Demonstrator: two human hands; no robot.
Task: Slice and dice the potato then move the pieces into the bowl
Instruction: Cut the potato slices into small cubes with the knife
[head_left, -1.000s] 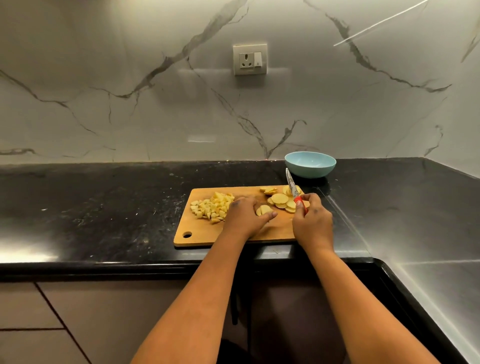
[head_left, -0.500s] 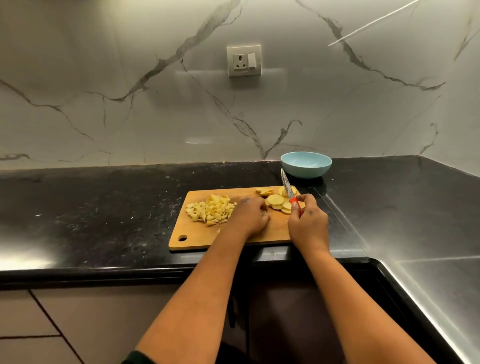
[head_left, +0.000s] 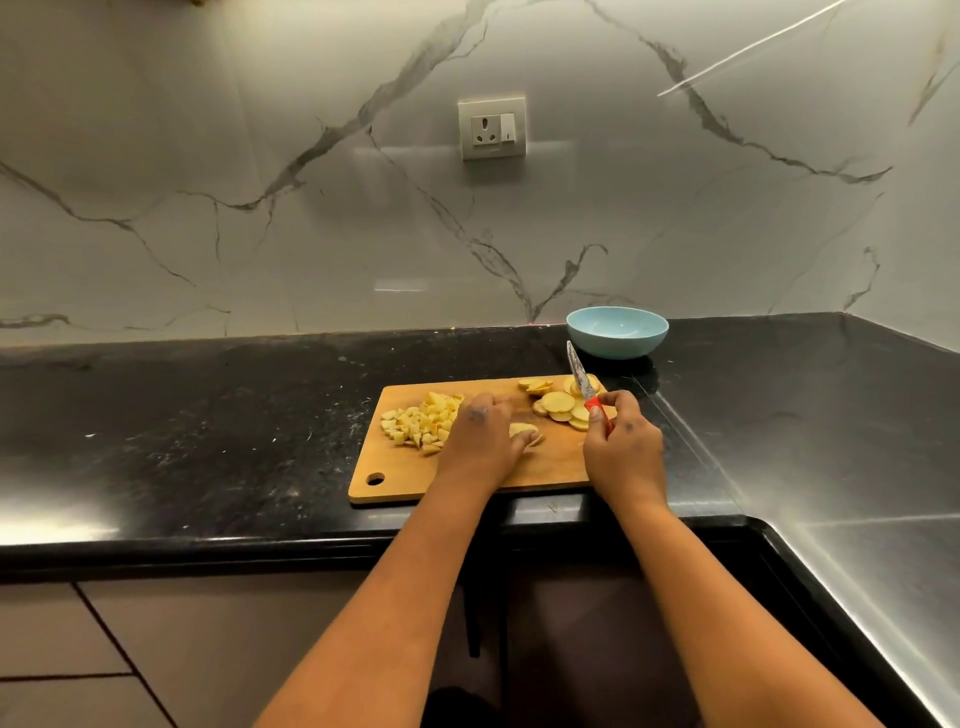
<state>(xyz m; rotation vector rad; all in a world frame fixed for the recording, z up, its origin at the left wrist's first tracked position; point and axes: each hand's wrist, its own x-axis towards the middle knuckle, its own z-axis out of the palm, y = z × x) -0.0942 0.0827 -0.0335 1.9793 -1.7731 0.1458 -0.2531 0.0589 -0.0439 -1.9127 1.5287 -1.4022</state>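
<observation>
1. Our left hand (head_left: 485, 441) lies palm down on the rectangular wooden cutting board (head_left: 410, 480), fingers curled over a small stack of pale yellow potato slices (head_left: 522, 430), pinning it to the wood.
2. Our right hand (head_left: 621, 447) is clenched round the red handle of a small knife with a patterned blade (head_left: 584, 382); the blade points up and away from us, its tip lifted toward the bowl.
3. Both forearms reach forward from the bottom edge, the left angling in from the lower left, the right from the lower right, so the hands sit near each other over the right half of the board.
4. A loose pile of round potato slices (head_left: 558, 402) rests on the board's far right corner, just beside the right hand and under the knife.
5. A heap of diced potato cubes (head_left: 415, 423) sits on the left part of the board, touching the back of the left hand.
6. The light blue round bowl (head_left: 617, 332) stands on the glossy black stone worktop (head_left: 208, 415), just beyond the board's far right corner; no potato shows inside it.
7. A white wall socket with a switch (head_left: 492, 128) is set in the veined marble wall above.
</observation>
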